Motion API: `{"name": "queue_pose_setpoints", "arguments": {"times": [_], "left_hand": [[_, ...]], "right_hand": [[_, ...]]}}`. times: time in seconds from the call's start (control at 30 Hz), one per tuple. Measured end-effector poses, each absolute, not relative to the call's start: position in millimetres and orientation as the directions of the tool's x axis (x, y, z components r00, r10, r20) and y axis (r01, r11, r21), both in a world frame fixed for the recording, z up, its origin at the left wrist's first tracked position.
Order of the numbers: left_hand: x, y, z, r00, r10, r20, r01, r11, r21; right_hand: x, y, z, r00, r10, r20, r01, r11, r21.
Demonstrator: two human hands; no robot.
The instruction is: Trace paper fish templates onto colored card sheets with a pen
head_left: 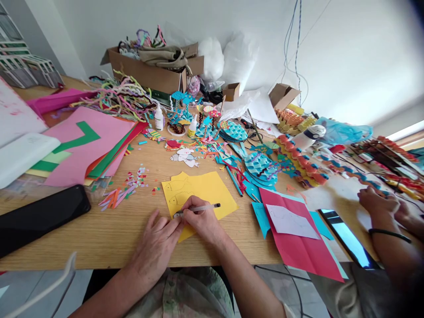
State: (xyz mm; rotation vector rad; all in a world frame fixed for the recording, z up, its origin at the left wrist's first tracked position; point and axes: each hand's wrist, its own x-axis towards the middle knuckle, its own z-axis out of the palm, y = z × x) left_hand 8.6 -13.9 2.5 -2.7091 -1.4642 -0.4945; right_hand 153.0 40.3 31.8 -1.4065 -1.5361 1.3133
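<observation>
A yellow paper sheet (215, 190) lies on the wooden table in front of me, with two fish outlines drawn at its upper left. My right hand (203, 221) is closed around a pen (210, 206), its tip end low over the left part of the sheet. Beside it, my left hand (155, 240) rests on the table and the sheet's lower left edge, fingers spread and the fingertips near a small pale cutout (178, 214). That piece is partly hidden by my fingers. White fish cutouts (185, 155) lie just beyond the sheet.
Coloured papers (89, 128) and a black phone (46, 216) are at left. Paper scraps (135, 179) lie nearby. Glue bottles (159, 118) stand farther back. Red paper (298, 238) and a lit phone (347, 238) are at right, near another person's hands (380, 205).
</observation>
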Motion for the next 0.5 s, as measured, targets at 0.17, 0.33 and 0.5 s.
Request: {"name": "queue_pose_setpoints", "arguments": {"times": [0.17,0.33,0.5], "left_hand": [[8.9,-13.6,2.8,0.519,0.800,0.300,0.808,-0.574,0.132],[9.3,-13.3,2.8,0.507,0.800,0.321,0.807,-0.571,0.148],[8.9,-14.3,3.4,0.499,0.815,0.293,0.817,-0.555,0.153]], "right_hand": [[154.2,40.8,28.9,-0.204,0.968,-0.148,0.283,-0.086,-0.955],[155.5,41.4,24.3,-0.193,0.972,-0.136,0.258,-0.084,-0.963],[155.8,39.8,25.3,-0.207,0.969,-0.137,0.244,-0.085,-0.966]]}}
